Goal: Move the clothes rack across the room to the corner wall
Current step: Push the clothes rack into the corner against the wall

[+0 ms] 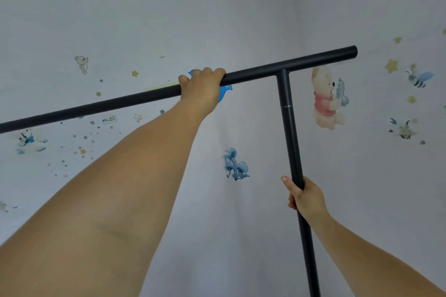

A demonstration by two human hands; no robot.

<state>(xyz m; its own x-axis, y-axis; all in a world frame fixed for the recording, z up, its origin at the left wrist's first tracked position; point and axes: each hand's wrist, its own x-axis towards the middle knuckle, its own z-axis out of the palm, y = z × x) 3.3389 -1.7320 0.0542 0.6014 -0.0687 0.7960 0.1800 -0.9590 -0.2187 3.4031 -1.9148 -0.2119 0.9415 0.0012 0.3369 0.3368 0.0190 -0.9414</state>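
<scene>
Left hand (201,89) clamped over clothes rack (287,108) top bar; right hand (306,198) gripping upright post lower down.

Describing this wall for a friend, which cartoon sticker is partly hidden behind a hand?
The bright blue sticker behind the left hand on the rack's top bar.

I am looking at what reads as a home, most likely a child's bedroom or nursery. The pale wall (217,19) ahead of me is dotted with cartoon stickers: a yellow bear in a pink shirt (325,99), a seahorse (82,64), blue mushrooms (235,164), a bee (420,78) and scattered stars (391,65). A black clothes rack (287,108) stands close before the wall, a household furnishing that fits a domestic room.
</scene>
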